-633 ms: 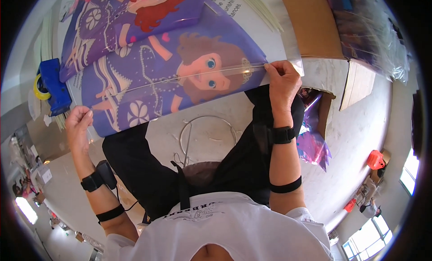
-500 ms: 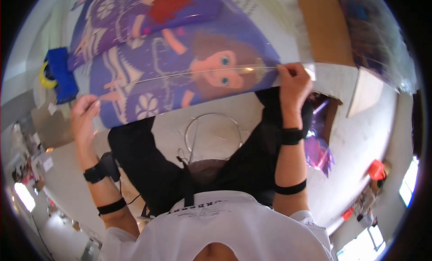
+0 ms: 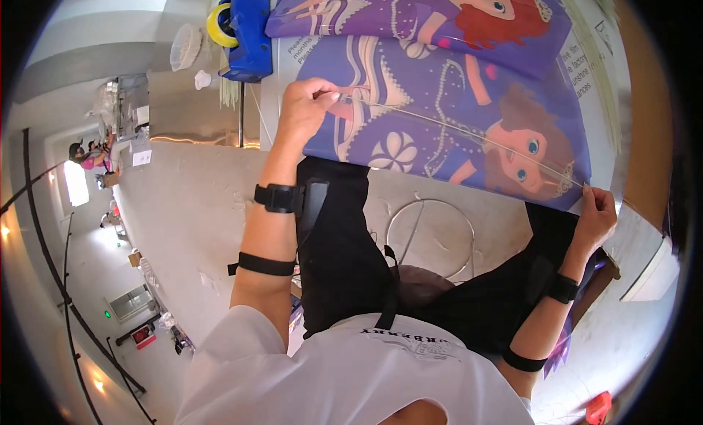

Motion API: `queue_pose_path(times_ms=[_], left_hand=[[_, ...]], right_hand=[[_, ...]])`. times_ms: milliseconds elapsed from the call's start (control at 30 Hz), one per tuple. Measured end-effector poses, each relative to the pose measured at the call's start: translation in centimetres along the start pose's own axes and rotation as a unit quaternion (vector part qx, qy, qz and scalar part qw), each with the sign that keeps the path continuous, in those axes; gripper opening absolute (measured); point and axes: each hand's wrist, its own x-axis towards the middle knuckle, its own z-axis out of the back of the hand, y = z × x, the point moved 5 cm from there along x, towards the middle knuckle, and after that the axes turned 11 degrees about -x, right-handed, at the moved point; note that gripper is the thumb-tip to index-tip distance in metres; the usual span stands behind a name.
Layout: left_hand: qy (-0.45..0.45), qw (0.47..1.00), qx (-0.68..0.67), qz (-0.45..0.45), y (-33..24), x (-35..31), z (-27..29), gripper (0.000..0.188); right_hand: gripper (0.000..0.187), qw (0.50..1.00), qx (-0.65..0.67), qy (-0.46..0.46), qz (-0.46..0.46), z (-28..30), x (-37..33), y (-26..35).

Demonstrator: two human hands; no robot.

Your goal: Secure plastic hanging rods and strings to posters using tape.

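Observation:
A purple printed plastic sheet [image 3: 410,132] with a cartoon princess lies at the table's near edge. Across it, from one hand to the other, runs a thin pale strand [image 3: 454,130]; whether it is cord or a slim rod I cannot tell. My left hand [image 3: 304,110] is closed, thumb and forefinger pinching the strand's left end above the sheet. At the sheet's right corner, my right hand [image 3: 597,214] pinches the other end. A second printed sheet [image 3: 417,15], showing a red-haired figure, overlaps the first on its far side.
A blue tape dispenser [image 3: 249,40] with yellow tape stands left of the sheets. Beside it are a clear plastic dish [image 3: 186,47] and pale thin sticks [image 3: 225,91]. More sticks [image 3: 602,66] lie at the right. Under the table edge is a round metal ring [image 3: 388,231].
The view has swung left, so the table sits further right in the picture. My left hand has moved in over the sheet to the strand's end; my right hand stays at the right corner.

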Motion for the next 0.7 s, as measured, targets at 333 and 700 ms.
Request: queue_pose_path(times_ms=[333, 700], left_hand=[[0.023, 0.999, -0.018, 0.036, 1.3, 0.9, -1.1, 0.005], [0.011, 1.000, 0.001, 0.004, 1.4, 0.5, -1.4, 0.005]], right_hand=[[0.012, 1.000, 0.013, -0.012, 0.011, -0.4, 0.0, -0.3], [0.013, 1.000, 0.011, -0.012, 0.015, -0.3, 0.1, -0.4]])
